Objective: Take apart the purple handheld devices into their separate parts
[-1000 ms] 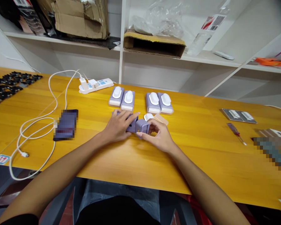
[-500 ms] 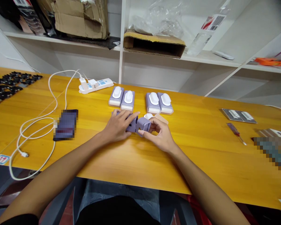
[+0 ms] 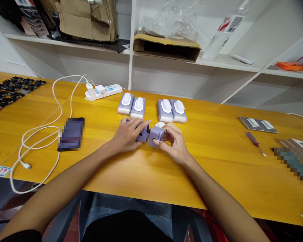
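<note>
Near the centre of the frame, the left hand (image 3: 126, 136) lies over a lilac body (image 3: 142, 135), its fingers curved across the top and the thumb reaching along the near side toward the right. The grip looks firm, though most of what lies under the palm is hidden. Just right of it, the right hand (image 3: 176, 145) pinches a lilac block (image 3: 156, 133) between thumb and fingers, the thumb set at a dark hole in the block's near face. The block is tilted; whether it is joined to the body or apart from it, I cannot tell, for the gap between them is small.

To handle the two parts well, I would let the left hand serve as the clamp, bearing down on the table (image 3: 131, 174), and leave the fine turning to the right. Even pressure from thumb and fingers should suit the block better than a hard squeeze at one edge, and shifting the thumb off the hole would give a clearer view of it. Just beyond the right hand lie a white disc (image 3: 160, 124) and a beige piece (image 3: 175, 127), close enough for the knuckles to nudge. Above, at mid-frame, two pairs of white-topped units (image 3: 137, 109) stand near the left fingertips, so small wrist movements seem wiser than wide ones.
</note>
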A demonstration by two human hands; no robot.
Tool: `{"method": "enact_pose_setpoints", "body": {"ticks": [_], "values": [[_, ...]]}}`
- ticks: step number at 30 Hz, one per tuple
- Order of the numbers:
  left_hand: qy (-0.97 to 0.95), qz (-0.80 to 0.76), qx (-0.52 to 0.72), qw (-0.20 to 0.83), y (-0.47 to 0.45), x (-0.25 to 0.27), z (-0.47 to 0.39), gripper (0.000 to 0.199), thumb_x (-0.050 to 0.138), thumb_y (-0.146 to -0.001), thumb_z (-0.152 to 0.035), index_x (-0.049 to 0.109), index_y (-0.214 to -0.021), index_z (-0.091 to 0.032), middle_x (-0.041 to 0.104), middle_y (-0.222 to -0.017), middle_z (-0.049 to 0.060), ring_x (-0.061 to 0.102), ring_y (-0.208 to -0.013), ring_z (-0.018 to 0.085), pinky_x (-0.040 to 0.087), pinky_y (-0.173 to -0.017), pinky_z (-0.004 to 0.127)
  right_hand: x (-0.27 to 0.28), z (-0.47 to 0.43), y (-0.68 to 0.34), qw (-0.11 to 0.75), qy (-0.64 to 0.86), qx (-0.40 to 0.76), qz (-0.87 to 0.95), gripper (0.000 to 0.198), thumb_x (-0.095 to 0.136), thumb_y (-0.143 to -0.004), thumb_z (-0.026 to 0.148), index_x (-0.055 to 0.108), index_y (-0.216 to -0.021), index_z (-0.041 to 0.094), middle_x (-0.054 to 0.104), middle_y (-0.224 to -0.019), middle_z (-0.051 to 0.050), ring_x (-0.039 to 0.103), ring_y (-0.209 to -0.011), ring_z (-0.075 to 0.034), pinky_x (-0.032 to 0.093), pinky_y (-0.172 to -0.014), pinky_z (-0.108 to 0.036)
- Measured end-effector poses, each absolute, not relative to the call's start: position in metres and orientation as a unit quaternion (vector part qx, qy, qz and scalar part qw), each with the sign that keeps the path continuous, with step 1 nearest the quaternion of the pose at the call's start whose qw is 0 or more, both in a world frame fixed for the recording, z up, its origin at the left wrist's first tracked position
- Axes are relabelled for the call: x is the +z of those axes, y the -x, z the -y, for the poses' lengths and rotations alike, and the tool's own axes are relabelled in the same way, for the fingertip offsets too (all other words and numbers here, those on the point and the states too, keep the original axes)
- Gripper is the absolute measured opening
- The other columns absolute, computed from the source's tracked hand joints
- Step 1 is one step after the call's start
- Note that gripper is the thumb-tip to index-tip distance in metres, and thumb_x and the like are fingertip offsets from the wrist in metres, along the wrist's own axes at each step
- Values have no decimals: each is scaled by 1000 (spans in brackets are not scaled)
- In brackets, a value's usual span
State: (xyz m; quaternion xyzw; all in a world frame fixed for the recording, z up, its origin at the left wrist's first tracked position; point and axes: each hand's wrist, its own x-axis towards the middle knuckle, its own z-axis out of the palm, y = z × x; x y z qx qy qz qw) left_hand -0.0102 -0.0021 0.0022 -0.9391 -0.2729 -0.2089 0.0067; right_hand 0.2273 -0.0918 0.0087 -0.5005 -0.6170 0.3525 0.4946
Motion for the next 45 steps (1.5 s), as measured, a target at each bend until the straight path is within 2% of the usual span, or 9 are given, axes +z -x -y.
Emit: {"method": "enact_pose_setpoints", "body": {"ticks": [7,11,15,23,28,35,39,45], "values": [[940,274,-203,2,11,4,3,86,70,-87,-29,44,-169,-19,63,-160,19,61,-137,38,40,-105,50,12,91,-230,530,473,372,598,37,89,-82,52,63,-88,26,60,-85,-1,57,-75,-20,50,-67,-33],[940,279,-197,3,10,5,3,87,70,-87,-29,45,-169,-21,63,-160,19,60,-138,39,41,-105,50,10,92,-231,541,488,369,576,35,86,-81,52,70,-98,26,63,-95,-4,62,-81,-22,55,-69,-35],[940,279,-199,3,10,5,3,87,69,-87,-29,44,-170,-21,63,-160,19,60,-138,39,40,-106,50,7,92,-233,553,507,343,566,33,85,-80,52,68,-93,26,65,-98,-6,63,-87,-25,57,-75,-37],[939,275,-205,6,10,4,3,85,68,-87,-29,45,-168,-18,64,-160,19,61,-138,38,40,-105,50,4,90,-234,586,497,338,544,30,82,-81,50,66,-92,28,65,-86,-3,62,-82,-25,56,-72,-38],[939,275,-205,9,10,4,3,85,67,-87,-28,44,-168,-19,64,-160,19,61,-138,37,40,-105,50,0,89,-234,591,499,328,543,32,78,-82,52,67,-100,28,66,-88,-5,65,-87,-28,57,-75,-40],[938,273,-212,10,10,3,3,84,68,-87,-28,45,-167,-19,64,-160,19,62,-138,37,40,-104,50,-2,89,-236,642,464,312,526,29,80,-87,49,67,-101,26,68,-87,-3,61,-75,-22,52,-66,-34],[939,274,-209,16,10,2,2,84,69,-87,-29,45,-168,-19,65,-158,19,62,-137,37,41,-104,50,0,87,-234,681,441,291,507,31,84,-84,48,70,-99,25,68,-85,-1,62,-71,-19,52,-62,-31],[939,276,-207,15,10,3,2,84,69,-88,-29,45,-168,-19,64,-160,18,62,-137,37,41,-104,51,-1,85,-235,717,417,253,498,23,85,-84,40,74,-96,24,67,-83,1,61,-68,-17,49,-60,-28]]}}
